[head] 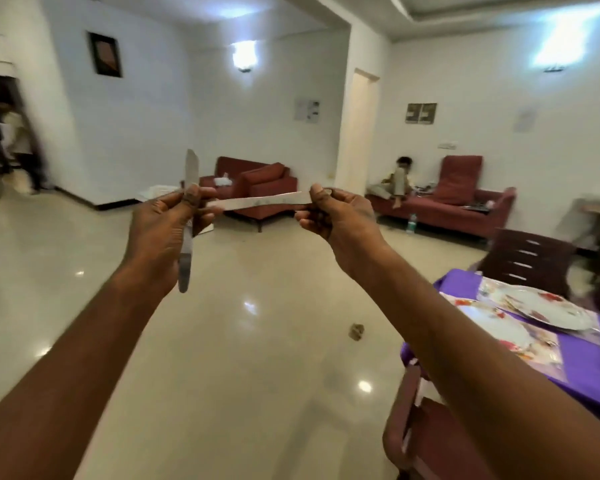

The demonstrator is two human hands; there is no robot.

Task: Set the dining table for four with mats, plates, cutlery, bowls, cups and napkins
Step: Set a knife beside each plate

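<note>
Left hand (174,220) grips 1 steel table knife (187,251) upright; right hand (329,211) pinches a 2nd steel knife (264,201) level, w/ tip toward the left hand, prob. sorting cutlery. Purple-clothed table (584,358) w/ floral plates (541,306) sits near right.

Your left hand (167,233) and right hand (336,220) are bare, without gloves, rings or watch, and your forearms are unsleeved all the way back from the purple table (582,362).
</note>
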